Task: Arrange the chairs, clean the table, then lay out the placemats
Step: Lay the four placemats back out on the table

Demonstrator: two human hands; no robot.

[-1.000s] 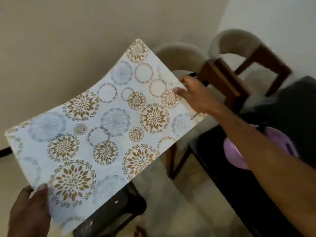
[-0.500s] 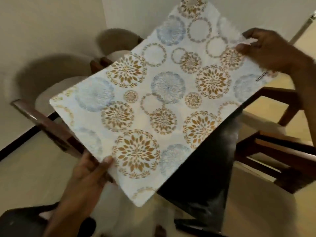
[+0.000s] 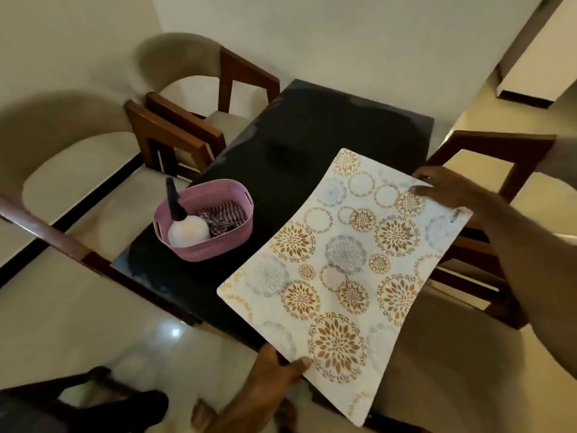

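Left hand (image 3: 274, 370) pinching the placemat's (image 3: 343, 276) lower edge, thumb on top; right hand (image 3: 449, 192) gripping its upper right edge. Placemat hovering, tilted, over the black table's (image 3: 312, 135) right side at centre frame. Pink basket (image 3: 203, 220) sitting on the table, left of centre; chairs (image 3: 187, 89) standing upper left

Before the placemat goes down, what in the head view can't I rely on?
- Table under the placemat: hidden by the mat.
- Pink basket contents below the bottle and striped cloth: hidden by its wall.
- Left hand fingers: under the mat.
- Right-side chair: behind the right hand, cut off.
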